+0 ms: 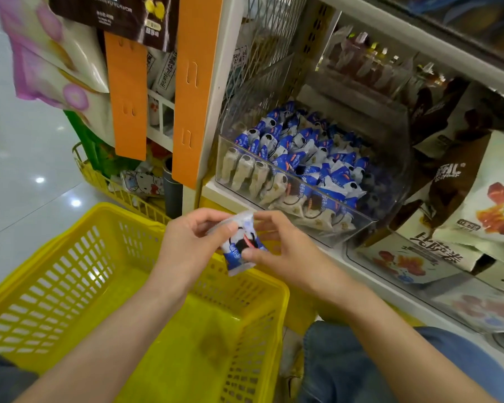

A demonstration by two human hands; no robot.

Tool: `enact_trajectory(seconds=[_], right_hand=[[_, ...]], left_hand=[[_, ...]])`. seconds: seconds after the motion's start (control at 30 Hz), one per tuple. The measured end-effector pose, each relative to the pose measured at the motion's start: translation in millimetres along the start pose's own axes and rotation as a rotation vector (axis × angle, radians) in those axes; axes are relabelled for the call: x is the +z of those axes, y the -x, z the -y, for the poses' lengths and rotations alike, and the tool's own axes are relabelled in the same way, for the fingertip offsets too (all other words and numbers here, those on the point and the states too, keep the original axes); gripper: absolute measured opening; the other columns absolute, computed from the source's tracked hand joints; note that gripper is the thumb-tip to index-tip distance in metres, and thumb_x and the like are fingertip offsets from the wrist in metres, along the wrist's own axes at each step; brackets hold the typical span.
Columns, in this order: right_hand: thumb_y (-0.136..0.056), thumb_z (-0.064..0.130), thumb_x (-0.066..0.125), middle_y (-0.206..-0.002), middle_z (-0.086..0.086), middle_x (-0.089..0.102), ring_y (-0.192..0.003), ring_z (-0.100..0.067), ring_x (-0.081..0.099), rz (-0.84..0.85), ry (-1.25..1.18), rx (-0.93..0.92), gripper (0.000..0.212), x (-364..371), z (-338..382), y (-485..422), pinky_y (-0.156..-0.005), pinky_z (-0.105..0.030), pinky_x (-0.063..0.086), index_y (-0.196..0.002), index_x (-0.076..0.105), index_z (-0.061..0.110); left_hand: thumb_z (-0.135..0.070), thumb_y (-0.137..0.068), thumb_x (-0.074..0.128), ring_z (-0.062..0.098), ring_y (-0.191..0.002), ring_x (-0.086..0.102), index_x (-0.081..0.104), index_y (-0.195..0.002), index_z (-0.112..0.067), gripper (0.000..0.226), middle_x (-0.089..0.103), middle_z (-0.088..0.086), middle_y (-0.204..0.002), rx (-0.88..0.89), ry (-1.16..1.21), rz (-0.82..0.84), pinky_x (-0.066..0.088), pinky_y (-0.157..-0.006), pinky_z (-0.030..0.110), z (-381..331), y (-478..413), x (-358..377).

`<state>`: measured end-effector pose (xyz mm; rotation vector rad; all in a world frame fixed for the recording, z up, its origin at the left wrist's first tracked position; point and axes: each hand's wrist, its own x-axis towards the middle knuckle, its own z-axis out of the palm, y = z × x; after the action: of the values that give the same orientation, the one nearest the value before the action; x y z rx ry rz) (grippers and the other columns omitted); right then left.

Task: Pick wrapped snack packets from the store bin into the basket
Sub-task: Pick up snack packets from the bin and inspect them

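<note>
A blue and white wrapped snack packet [239, 245] is held between both hands above the far rim of the yellow plastic basket [70, 274]. My left hand [192, 242] pinches its upper left part. My right hand [277, 245] pinches its right side with thumb and fingers. Behind the hands, a clear plastic store bin [326, 225] on the shelf holds several more blue and white packets [303, 152] and some beige ones at its front left. The basket's floor looks bare apart from a dim brownish spot.
Orange card strips [197, 88] hang on the shelf post left of the bin. Large snack bags [477, 205] fill the shelf to the right. A second yellow basket [111, 181] with goods stands behind on the shiny floor. My denim-clad knee [346, 359] is low right.
</note>
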<state>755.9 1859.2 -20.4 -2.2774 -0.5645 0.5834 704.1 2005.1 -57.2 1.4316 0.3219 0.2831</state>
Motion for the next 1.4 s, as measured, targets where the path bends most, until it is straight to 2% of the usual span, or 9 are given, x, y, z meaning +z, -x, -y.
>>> enact_trajectory(seconds=[0.17,0.27,0.53,0.63,0.8,0.9,1.0,1.13,1.4], right_hand=[[-0.088,0.023,0.061,-0.085,-0.004,0.067,-0.084,-0.023,0.065,-0.154,-0.129,-0.108,0.017,1.4,7.1,-2.0,-0.076,-0.038,0.053,-0.093,0.061,0.006],[-0.089,0.016,0.059,-0.09,-0.012,0.069,-0.082,-0.029,0.066,-0.126,-0.21,-0.078,0.014,0.5,6.8,-4.0,-0.074,-0.046,0.054,-0.091,0.061,0.003],[-0.086,0.022,0.063,-0.07,0.007,0.062,-0.07,-0.01,0.058,-0.173,-0.128,-0.232,0.017,11.5,9.3,-3.4,-0.067,-0.029,0.048,-0.07,0.059,0.028],[-0.085,0.026,0.064,-0.072,0.01,0.059,-0.071,-0.003,0.054,-0.246,0.08,-0.369,0.01,12.2,10.0,0.3,-0.06,-0.016,0.043,-0.076,0.063,0.023],[-0.087,0.033,0.06,-0.079,0.01,0.059,-0.072,-0.004,0.052,-0.428,0.346,-0.484,0.015,11.4,10.6,4.3,-0.059,-0.022,0.044,-0.082,0.063,0.019],[-0.088,0.03,0.06,-0.079,0.006,0.062,-0.072,-0.009,0.057,-0.523,0.315,-0.461,0.016,7.8,11.3,4.2,-0.061,-0.031,0.05,-0.085,0.064,0.014],[-0.088,0.027,0.059,-0.081,0.002,0.064,-0.074,-0.012,0.06,-0.583,0.19,-0.422,0.017,2.1,12.5,1.8,-0.064,-0.036,0.052,-0.088,0.064,0.011],[-0.087,0.025,0.06,-0.085,0.001,0.064,-0.082,-0.015,0.059,-0.502,0.222,-0.543,0.015,1.6,13.6,2.0,-0.071,-0.037,0.05,-0.086,0.066,0.011],[-0.086,0.028,0.056,-0.092,0.0,0.063,-0.087,-0.019,0.057,-0.364,0.482,-0.745,0.019,9.8,9.7,2.9,-0.072,-0.03,0.048,-0.086,0.067,0.012]], left_hand=[[-0.009,-0.083,0.066,-0.003,-0.064,0.064,0.068,-0.077,-0.023,0.015,0.072,-0.009,-0.069,0.013,-0.026,0.045,0.047,-0.056,0.009,-0.2,4.7,0.4],[-0.015,-0.088,0.059,0.0,-0.063,0.064,0.068,-0.078,-0.023,0.015,0.072,-0.008,-0.069,-0.013,0.023,0.02,0.049,-0.055,0.012,-1.3,6.3,-0.6],[-0.016,-0.089,0.058,0.003,-0.055,0.059,0.063,-0.072,-0.017,0.017,0.064,-0.004,-0.059,0.047,-0.145,0.037,0.046,-0.05,0.017,-5.6,12.8,-3.6],[-0.016,-0.09,0.057,0.002,-0.052,0.059,0.061,-0.071,-0.016,0.02,0.063,-0.006,-0.056,-0.021,-0.098,0.045,0.045,-0.046,0.014,-6.4,14.3,-3.1],[-0.022,-0.089,0.058,0.009,-0.067,0.06,0.06,-0.077,-0.019,0.013,0.064,0.0,-0.072,-0.028,-0.134,0.041,0.05,-0.06,0.022,-7.4,12.1,-5.1],[-0.027,-0.089,0.059,0.014,-0.07,0.052,0.05,-0.078,-0.021,0.015,0.055,0.0,-0.077,-0.031,-0.299,-0.088,0.042,-0.063,0.028,-2.4,10.1,-8.6],[-0.035,-0.097,0.039,0.015,-0.06,0.053,0.058,-0.078,-0.018,0.032,0.058,0.001,-0.072,-0.235,-0.21,0.009,0.04,-0.052,0.023,-4.6,8.7,-9.4],[-0.05,-0.095,0.019,0.014,-0.07,0.068,0.063,-0.098,-0.018,0.054,0.072,0.001,-0.088,-0.423,0.045,0.191,0.048,-0.06,0.022,-11.2,10.9,-6.1],[-0.021,-0.093,0.05,0.013,-0.087,0.068,0.068,-0.104,-0.013,0.023,0.072,0.008,-0.101,-0.281,0.286,0.085,0.054,-0.073,0.027,-16.1,8.6,-13.2]])
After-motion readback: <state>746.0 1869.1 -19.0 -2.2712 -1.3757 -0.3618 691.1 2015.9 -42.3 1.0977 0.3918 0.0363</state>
